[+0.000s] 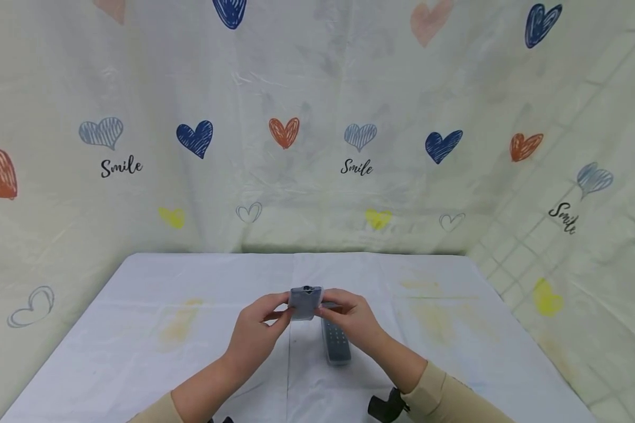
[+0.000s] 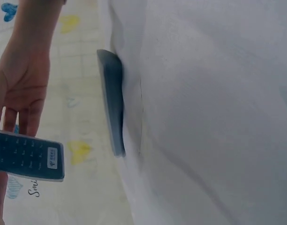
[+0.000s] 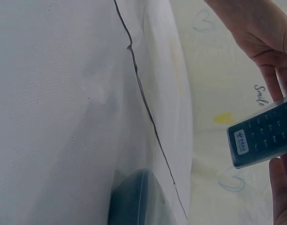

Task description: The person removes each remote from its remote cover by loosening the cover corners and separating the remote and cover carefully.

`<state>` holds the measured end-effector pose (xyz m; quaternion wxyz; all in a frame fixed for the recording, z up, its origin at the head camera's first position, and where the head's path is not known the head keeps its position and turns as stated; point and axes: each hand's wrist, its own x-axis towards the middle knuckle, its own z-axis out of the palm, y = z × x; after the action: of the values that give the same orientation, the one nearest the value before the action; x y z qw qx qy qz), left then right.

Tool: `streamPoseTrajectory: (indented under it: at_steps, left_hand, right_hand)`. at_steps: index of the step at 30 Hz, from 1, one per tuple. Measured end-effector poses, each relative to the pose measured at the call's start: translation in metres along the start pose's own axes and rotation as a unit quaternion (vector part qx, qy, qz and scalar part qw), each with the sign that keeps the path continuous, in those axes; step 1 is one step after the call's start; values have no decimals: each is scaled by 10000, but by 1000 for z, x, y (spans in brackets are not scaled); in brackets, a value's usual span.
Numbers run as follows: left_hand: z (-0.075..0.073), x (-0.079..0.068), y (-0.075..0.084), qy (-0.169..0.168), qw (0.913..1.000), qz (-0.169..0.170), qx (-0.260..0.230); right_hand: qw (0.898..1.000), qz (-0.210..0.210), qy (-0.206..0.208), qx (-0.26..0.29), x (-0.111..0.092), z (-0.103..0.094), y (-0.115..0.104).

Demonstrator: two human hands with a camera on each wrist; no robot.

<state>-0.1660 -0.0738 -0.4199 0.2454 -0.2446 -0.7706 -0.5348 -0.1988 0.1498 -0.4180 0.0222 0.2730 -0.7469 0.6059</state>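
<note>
Both hands hold a dark remote control [image 1: 304, 303] up over the table, one at each side. My left hand [image 1: 256, 330] pinches its left edge between thumb and fingers; my right hand [image 1: 358, 322] pinches the right edge. One short end points up toward the head camera. Rows of small buttons and a white label near one end show on the held remote [image 2: 28, 154] in the left wrist view, and the same face of that remote [image 3: 263, 133] appears in the right wrist view. A second dark remote [image 1: 336, 343] lies on the table below, partly hidden by the right hand.
A white cloth with creases and yellowish stains covers the table [image 1: 137, 352]. Behind and beside it hangs a pale curtain [image 1: 317, 88] printed with hearts and the word Smile. A black object [image 1: 386, 405] sits at the right sleeve's cuff.
</note>
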Motion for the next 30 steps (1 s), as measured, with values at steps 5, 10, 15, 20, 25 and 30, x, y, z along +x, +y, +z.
streamPoseTrajectory:
  at_steps: [5,10,15,20,25,30]
  left_hand:
    - [-2,0,-8,183,9928,1142,297]
    - [-4,4,-10,367,9626,2474,1045]
    - [-3,5,-9,603,9290,3440,1226]
    - [-4,6,-6,680,9122,3859,1202]
    - [-5,6,-1,570,9032,4086,1185]
    - [-4,7,1,440,8965,4259,1142]
  right_hand:
    - [9980,599,-91,178,2,-6,0]
    - [9875,1327,-268,813,4,-10,2]
    - [9782,1782,-537,923,3,-10,2]
    - [9674,2186,-738,1044,3,-7,-1]
    - [9555,2390,-907,1471,4,-7,-2]
    - [9467,2482,-992,1800,4,-6,-5]
